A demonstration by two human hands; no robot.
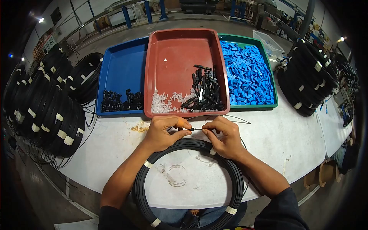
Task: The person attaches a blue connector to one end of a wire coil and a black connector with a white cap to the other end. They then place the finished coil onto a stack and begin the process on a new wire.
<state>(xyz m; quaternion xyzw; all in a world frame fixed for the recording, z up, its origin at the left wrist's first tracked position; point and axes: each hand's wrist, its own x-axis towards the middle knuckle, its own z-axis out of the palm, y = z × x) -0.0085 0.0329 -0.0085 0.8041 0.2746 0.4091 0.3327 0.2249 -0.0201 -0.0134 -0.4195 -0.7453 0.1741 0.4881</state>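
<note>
My left hand (170, 130) pinches a small black connector (189, 129) between thumb and fingers. Facing it, my right hand (220, 134) holds the thin end of a black cable (198, 129), which reaches the connector. Whether the cable end is inside the connector cannot be made out. Below both hands lies a large coil of black cable (142, 180), bound with white tape, over the table's front edge. Just beyond my hands is a red tray (184, 50) with black connectors (207, 90) and small clear pieces (163, 103).
A blue tray (122, 73) with small black parts stands left of the red one. To the right is a green tray (275, 100) of blue pieces (249, 73). Taped cable coils are stacked at the left (46, 111) and right (306, 76) of the white table (291, 142).
</note>
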